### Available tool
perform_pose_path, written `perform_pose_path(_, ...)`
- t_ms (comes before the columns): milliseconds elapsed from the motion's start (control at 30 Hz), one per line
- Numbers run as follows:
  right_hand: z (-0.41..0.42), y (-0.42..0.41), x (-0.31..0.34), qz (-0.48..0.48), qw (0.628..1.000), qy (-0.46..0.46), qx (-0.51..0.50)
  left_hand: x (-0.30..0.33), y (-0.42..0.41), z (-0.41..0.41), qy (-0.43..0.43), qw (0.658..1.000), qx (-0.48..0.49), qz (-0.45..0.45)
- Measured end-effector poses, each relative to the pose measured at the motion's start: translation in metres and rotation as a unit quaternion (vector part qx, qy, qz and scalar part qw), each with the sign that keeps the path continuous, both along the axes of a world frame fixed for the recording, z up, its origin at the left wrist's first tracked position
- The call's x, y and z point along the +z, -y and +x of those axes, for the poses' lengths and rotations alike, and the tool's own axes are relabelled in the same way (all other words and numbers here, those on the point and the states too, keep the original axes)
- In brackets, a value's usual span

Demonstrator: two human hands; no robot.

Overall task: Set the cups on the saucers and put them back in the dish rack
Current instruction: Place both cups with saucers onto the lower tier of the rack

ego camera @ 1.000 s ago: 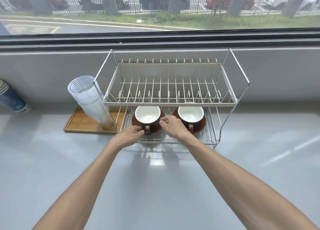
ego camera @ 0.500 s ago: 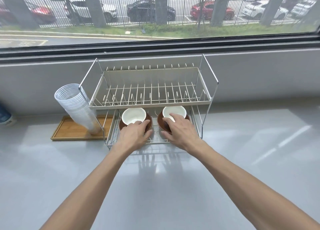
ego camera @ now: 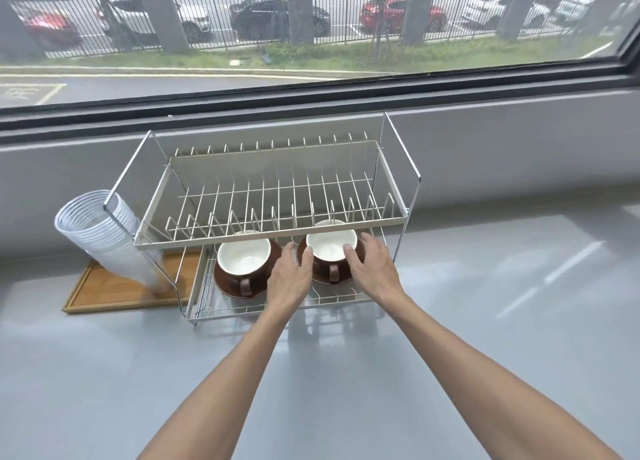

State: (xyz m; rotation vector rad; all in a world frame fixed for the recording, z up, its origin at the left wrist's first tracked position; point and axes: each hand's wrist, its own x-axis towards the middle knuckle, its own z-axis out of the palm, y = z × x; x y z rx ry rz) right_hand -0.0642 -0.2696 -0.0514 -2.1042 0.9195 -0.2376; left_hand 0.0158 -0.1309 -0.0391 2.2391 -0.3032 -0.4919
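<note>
Both hands cup the right cup (ego camera: 330, 248): left hand (ego camera: 289, 279) and right hand (ego camera: 372, 272) curl fingers around its glossy brown sides. It sits on a brown saucer (ego camera: 358, 269) in the wire dish rack (ego camera: 277, 224) lower tier. Left cup (ego camera: 244, 260) on its saucer (ego camera: 225, 281) alongside.

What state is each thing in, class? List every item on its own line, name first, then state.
left cup: upright, on its saucer, lower rack tier, untouched.
right cup: upright, on its saucer, a hand on each side.
left hand: fingers touching the right cup.
right hand: fingers touching the right cup.
dish rack: upper tier bare.
plastic cups: stacked, leaning, on the wooden tray.
</note>
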Motion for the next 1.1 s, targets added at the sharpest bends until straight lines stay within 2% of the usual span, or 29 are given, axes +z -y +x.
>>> perform_pose_path(233,0.019,0.007,-0.011,0.090,0.995,0.002,-0.045,-0.018,0.017,0.014,-0.075,0.997,0.016,-0.016)
perform_pose_path(367,0.022,0.008,-0.014,0.128,0.991,0.007,-0.047,-0.028,0.014,0.017,-0.127,0.989,0.028,-0.065)
perform_pose_path(533,0.020,0.008,-0.012,0.152,0.987,0.016,-0.056,-0.031,0.015,0.016,-0.138,0.985,0.046,-0.094)
perform_pose_path(767,0.016,0.006,-0.013,0.154,0.986,0.023,-0.056,-0.032,0.014,0.012,-0.139,0.986,0.038,-0.082)
perform_pose_path(933,0.014,0.003,-0.008,0.107,0.993,-0.007,-0.045,-0.023,0.005,0.013,-0.148,0.988,-0.007,-0.040)
perform_pose_path(1100,0.008,-0.013,0.007,-0.047,0.997,-0.066,0.011,-0.005,-0.027,0.021,-0.134,0.980,-0.138,0.051)
